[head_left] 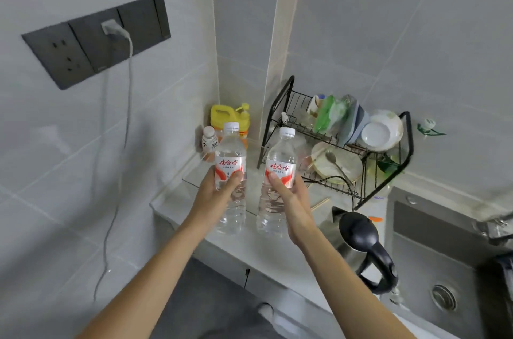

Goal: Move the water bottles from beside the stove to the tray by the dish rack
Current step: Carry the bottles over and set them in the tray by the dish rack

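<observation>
I hold two clear water bottles with white caps and red-and-white labels, both upright above the counter. My left hand (pixel 219 189) grips the left bottle (pixel 231 150) around its middle. My right hand (pixel 288 194) grips the right bottle (pixel 279 155) the same way. Under and behind the bottles lies a clear tray (pixel 191 182) on the pale counter, just left of the black wire dish rack (pixel 388 172). The stove is out of view.
A yellow detergent jug (pixel 222 114) and a small white bottle (pixel 209 140) stand in the corner behind the tray. The rack holds plates, bowls and a spoon. A black-handled kettle (pixel 361 241) sits near the sink (pixel 433 263). A cable hangs from a wall socket (pixel 111 29).
</observation>
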`<state>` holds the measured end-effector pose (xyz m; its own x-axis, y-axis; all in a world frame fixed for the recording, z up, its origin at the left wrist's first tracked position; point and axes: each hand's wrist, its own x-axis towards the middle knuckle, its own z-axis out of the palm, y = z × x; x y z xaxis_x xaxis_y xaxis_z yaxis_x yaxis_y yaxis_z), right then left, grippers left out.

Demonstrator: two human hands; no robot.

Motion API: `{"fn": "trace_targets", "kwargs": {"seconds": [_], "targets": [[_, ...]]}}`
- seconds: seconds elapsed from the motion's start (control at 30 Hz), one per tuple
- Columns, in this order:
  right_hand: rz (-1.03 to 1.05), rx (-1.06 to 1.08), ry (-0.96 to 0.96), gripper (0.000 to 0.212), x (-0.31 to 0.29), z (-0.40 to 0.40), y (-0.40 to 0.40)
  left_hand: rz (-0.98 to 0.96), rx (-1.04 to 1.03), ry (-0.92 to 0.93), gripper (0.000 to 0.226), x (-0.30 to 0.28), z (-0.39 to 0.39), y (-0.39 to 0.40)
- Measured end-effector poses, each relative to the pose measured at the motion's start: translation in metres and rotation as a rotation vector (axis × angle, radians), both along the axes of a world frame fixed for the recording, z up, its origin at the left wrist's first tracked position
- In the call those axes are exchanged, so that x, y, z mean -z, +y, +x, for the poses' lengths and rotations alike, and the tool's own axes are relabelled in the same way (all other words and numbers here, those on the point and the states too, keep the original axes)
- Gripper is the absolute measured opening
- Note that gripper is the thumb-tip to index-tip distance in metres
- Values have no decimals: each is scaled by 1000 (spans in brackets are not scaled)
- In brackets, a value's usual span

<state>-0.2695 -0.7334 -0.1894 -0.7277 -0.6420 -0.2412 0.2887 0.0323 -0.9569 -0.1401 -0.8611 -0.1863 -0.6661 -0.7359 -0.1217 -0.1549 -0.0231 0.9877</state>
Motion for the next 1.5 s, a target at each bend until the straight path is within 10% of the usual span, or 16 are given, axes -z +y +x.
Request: {"fn": "trace_targets", "kwargs": {"seconds": [0.33,0.77,0.97,1.3,1.5], "targets": [[165,-5,206,48,44,-106,-57,-131,79,-167,56,41,-101,-87],[867,-146,738,72,99,-134,-86,-321,491,-453,68,119,-165,-147],[920,-91,873,68,111,-143,-91,-371,555,-449,38,120,-190,-148],[902,-63,893,75,104,-157,-80,-507,621,-328,48,126,-208,-146],[744,-57,969,43,94,-161,-79,-582,636,-265,61,123,-211,-151]]}}
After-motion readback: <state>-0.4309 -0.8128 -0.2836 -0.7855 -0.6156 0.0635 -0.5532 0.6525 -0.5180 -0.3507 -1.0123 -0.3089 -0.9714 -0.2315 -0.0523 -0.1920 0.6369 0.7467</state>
